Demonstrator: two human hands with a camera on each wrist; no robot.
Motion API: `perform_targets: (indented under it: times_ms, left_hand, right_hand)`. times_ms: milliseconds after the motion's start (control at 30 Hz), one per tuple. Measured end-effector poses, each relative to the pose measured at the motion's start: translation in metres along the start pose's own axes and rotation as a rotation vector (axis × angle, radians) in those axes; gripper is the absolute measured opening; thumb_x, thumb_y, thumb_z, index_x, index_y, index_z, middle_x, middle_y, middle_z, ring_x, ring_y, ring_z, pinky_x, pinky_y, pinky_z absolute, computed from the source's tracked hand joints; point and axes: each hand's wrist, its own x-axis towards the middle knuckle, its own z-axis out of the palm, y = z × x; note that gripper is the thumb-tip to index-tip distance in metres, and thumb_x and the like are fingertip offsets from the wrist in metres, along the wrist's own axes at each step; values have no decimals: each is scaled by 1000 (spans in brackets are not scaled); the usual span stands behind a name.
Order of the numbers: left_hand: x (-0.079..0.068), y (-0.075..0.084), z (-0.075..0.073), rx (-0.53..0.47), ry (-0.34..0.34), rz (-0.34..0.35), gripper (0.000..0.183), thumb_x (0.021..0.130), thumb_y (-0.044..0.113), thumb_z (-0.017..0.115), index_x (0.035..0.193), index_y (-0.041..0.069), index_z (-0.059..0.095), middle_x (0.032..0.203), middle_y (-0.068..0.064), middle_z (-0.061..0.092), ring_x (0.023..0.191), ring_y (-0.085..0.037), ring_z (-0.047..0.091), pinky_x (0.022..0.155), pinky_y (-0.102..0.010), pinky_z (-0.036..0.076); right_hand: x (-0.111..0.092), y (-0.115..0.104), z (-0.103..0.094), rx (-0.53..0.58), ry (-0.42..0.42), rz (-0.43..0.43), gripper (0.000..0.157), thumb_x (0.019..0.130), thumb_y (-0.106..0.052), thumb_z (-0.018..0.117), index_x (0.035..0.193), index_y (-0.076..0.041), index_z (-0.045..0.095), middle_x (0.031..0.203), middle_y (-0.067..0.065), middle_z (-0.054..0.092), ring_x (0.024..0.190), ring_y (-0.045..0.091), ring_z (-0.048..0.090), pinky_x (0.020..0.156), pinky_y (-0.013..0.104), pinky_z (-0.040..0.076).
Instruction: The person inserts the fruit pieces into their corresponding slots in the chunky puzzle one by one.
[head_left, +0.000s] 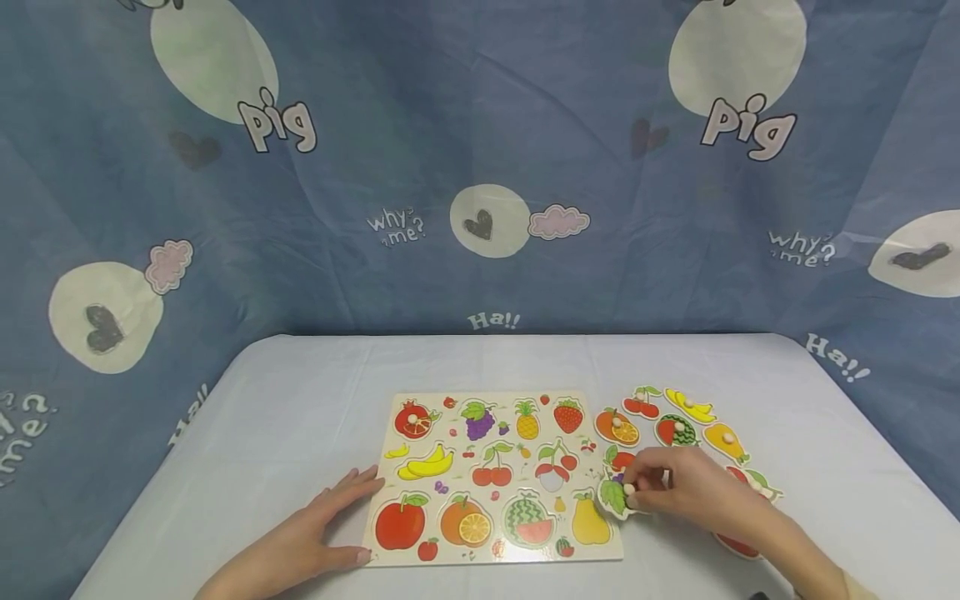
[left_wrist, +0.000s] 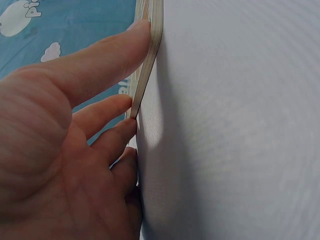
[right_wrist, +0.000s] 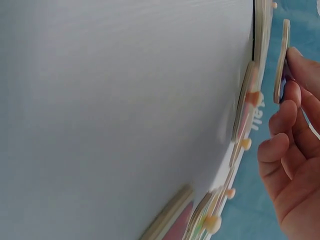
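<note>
A wooden fruit puzzle board [head_left: 506, 397] lies on the table. A pomegranate piece [head_left: 412, 420] with a knob sits in its upper left. My left hand [head_left: 318, 521] is at the board's left edge, fingers extended; in the left wrist view its thumb [left_wrist: 135, 47] and fingertips touch that edge. Between thumb and fingers, my right hand [head_left: 693, 487] pinches the knob of a grape piece [head_left: 612, 497], beside the board's lower right. In the right wrist view the grape piece [right_wrist: 281, 65] is raised and edge-on. Fingers hide part of it.
Right of the board lie loose knobbed pieces: an orange [head_left: 617, 427], cherries [head_left: 641, 403], bananas [head_left: 690, 406], a watermelon [head_left: 675, 430] and a pear [head_left: 724, 440]. Red pieces lie partly hidden around my right hand and forearm. A blue printed cloth [head_left: 420, 283] hangs behind the white table [head_left: 315, 400].
</note>
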Motion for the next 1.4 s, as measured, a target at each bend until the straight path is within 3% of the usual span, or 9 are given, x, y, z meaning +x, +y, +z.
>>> perform_targets:
  times_ms: [567, 800, 1133, 1400]
  left_hand:
    - [1, -1, 2, 14, 7, -15, 92, 66, 47, 86, 147, 29, 46, 158, -10, 32, 142, -40, 26, 102, -75, 24]
    - [-1, -1, 0, 5, 2, -1, 90, 68, 47, 85, 147, 30, 46, 158, -10, 32, 142, -39, 27, 100, -75, 28]
    - [0, -1, 0, 13, -2, 23, 89, 71, 43, 85, 148, 28, 44, 158, -9, 31, 142, -39, 27, 101, -73, 30]
    - [-1, 0, 0, 6, 2, 10, 89, 69, 44, 85, 147, 28, 46, 158, -8, 32, 143, -37, 27, 103, -72, 29]
  right_hand:
    - [25, -19, 14, 23, 35, 15, 14, 82, -31, 81, 87, -32, 68, 71, -14, 57, 67, 5, 53, 56, 22, 45]
    - [36, -25, 18, 41, 41, -25, 14, 82, -31, 81, 88, -30, 68, 71, -13, 56, 66, 6, 53, 56, 22, 45]
    - [50, -33, 25, 26, 44, -72, 15, 82, -34, 81, 87, -31, 67, 69, -15, 56, 67, 5, 54, 56, 22, 45]
    - [61, -43, 32, -18, 73, -43, 16, 81, -35, 81, 86, -30, 67, 68, -17, 55, 66, 4, 51, 56, 23, 44]
